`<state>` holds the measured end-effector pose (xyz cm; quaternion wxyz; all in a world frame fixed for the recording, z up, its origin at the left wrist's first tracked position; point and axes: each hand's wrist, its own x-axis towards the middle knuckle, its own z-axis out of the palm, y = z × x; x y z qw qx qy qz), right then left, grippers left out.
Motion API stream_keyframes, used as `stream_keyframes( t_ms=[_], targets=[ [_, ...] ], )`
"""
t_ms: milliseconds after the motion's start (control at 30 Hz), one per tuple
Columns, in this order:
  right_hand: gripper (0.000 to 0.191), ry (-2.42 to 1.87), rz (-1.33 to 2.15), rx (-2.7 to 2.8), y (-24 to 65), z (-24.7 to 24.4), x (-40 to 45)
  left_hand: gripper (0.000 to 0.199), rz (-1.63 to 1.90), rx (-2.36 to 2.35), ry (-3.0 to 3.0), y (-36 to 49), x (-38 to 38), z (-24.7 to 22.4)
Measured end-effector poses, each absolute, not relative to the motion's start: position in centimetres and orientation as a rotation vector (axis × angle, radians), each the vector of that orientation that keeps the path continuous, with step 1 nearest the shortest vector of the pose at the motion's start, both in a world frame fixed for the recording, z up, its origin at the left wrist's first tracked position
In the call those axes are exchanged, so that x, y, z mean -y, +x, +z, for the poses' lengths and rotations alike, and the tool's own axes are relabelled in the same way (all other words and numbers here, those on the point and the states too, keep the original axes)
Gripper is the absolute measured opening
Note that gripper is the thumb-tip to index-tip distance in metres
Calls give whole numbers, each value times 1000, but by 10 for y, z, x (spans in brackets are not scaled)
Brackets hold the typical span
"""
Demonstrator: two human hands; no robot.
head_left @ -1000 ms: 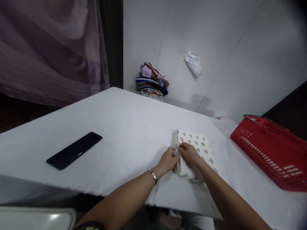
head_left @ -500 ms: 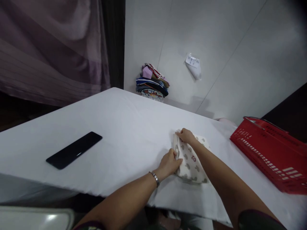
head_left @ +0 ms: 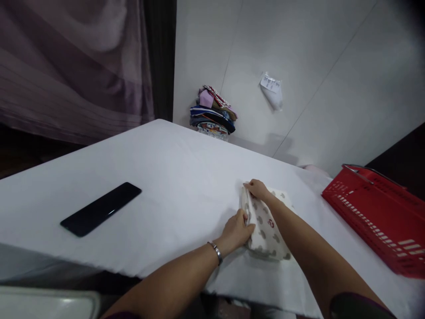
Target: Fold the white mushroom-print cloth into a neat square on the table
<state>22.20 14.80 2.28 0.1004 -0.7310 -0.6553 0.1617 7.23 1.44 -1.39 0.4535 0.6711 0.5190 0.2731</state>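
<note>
A folded cream cloth (head_left: 262, 228) with grey mushroom-like shapes and a small red mark lies near the front edge of the white-covered table. My left hand (head_left: 237, 228) pinches its left side, thumb on top and fingers at the folded edge. At the far left corner of the cloth, my right hand (head_left: 257, 188) grips the same edge between thumb and fingers. The right forearm crosses over the cloth and hides part of it. A metal bracelet circles my left wrist.
To the right stands a red plastic basket (head_left: 375, 217). A black phone-like slab (head_left: 101, 209) lies on the left of the white table cover (head_left: 179, 177). Beyond the far edge are a stack of folded clothes (head_left: 212, 113) and a labelled plastic bag (head_left: 272, 91).
Both hands keep their hold on the cloth's left edge. The view has shifted slightly; otherwise hands and cloth look nearly the same.
</note>
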Motion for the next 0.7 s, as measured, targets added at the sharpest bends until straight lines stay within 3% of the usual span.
stream_keyframes(
  t_ms=[233,500,700],
  targets=[
    [13,-2017,672,1844,222,23,-144,18,681,-1265,1676,72,-16,-18],
    [22,-1895,688,1836,223,18,-133,14,679,-1268,1671,73,-16,-16],
    [39,-1877,591,1863,223,21,-125,14,702,-1252,1667,72,-16,-15]
  ],
)
